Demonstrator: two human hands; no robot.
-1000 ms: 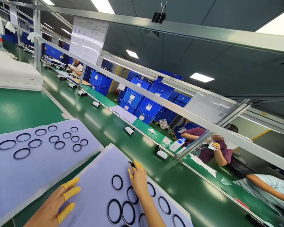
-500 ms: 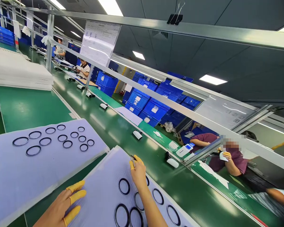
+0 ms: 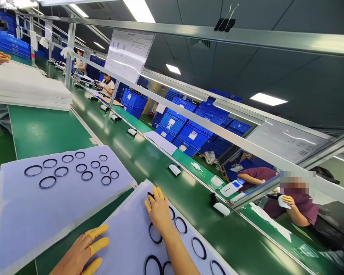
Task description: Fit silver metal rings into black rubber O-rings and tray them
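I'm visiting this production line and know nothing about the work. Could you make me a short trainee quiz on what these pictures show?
1. True or false: the right hand is pinching a small black ring between its thumb and fingers.
2. Multiple choice: what colour are the finger cots on the left hand? A) white, B) yellow, C) blue.
3. Count: how many black rings lie on the lilac sheet at the left?

Key: 1) True. 2) B. 3) 13.
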